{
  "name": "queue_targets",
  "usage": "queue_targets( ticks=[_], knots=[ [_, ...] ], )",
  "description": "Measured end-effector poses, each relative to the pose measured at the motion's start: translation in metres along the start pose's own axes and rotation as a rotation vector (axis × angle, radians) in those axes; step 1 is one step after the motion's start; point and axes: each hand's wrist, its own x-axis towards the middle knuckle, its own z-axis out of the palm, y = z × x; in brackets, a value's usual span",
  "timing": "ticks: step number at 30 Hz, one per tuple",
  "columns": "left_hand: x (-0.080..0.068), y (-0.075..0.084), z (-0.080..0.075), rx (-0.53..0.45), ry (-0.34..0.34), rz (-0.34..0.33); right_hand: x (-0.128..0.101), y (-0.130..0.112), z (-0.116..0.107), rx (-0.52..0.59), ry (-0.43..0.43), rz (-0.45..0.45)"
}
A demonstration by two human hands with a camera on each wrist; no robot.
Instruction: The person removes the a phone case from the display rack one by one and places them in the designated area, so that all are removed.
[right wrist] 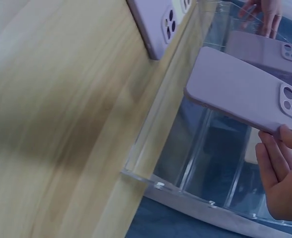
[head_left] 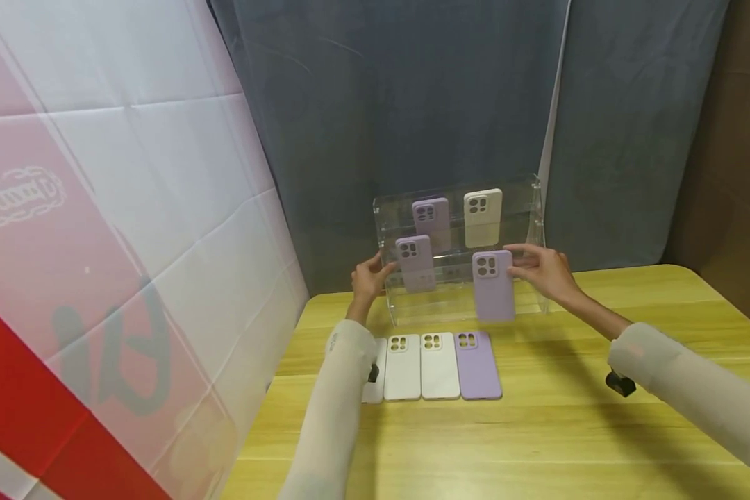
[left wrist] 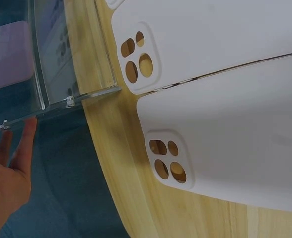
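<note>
My right hand (head_left: 548, 275) pinches a light purple phone case (head_left: 493, 288) by its side edge, thumb in front. The case is upright, camera cutouts at the top, before the lower right part of a clear acrylic display stand (head_left: 453, 310). At the stand's left side my left hand (head_left: 369, 281) holds the edge; its fingers (left wrist: 24, 146) show at that edge in the left wrist view. Another purple case (head_left: 416, 264) stands on the lower left of the rack. Above it are a purple case (head_left: 432, 221) and a cream-white case (head_left: 482, 217).
In front of the stand, a row of cases lies flat on the wooden table (head_left: 569, 430): white cases (head_left: 403, 368) and, at the right end, a purple case (head_left: 478, 367). A dark grey curtain (head_left: 400, 90) hangs behind; a printed cloth wall (head_left: 181, 173) is at left.
</note>
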Motion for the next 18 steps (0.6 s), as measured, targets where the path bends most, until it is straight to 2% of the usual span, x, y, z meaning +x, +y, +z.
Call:
queue_targets(
  ticks=[10,18],
  knots=[
    [-0.002,0.003,0.000,-0.002,0.001,0.027,-0.016,0.014,-0.002,0.003,-0.071,0.062],
    [-0.004,0.005,0.000,-0.007,-0.008,0.000,-0.030,0.026,0.001,0.042,-0.119,0.104]
  ],
)
